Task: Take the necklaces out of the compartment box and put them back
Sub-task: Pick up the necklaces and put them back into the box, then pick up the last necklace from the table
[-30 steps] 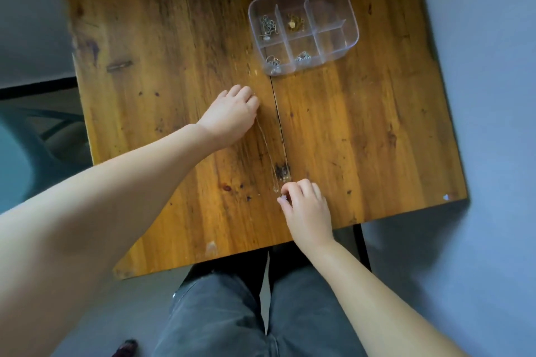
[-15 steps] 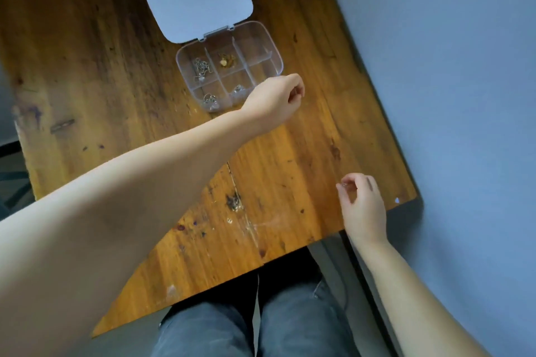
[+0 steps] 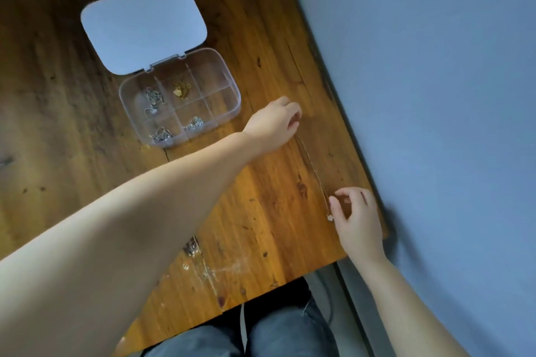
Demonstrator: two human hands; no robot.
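Observation:
A clear compartment box sits on the wooden table with its white lid flipped open behind it. Silver necklaces fill the left compartments and a gold one lies in the top middle; the two right compartments look empty. A thin necklace is stretched along the table's right side. My left hand pinches its far end, just right of the box. My right hand pinches its near end, where a small pendant hangs.
The table's right edge runs close beside the stretched chain, with grey floor beyond. Scratches and pale marks scar the wood near the front edge. My knees in jeans show below the table.
Both hands carried the chain from the table's middle seam to the right side. It now lies stretched between them near the right edge. The camera view has swung right.

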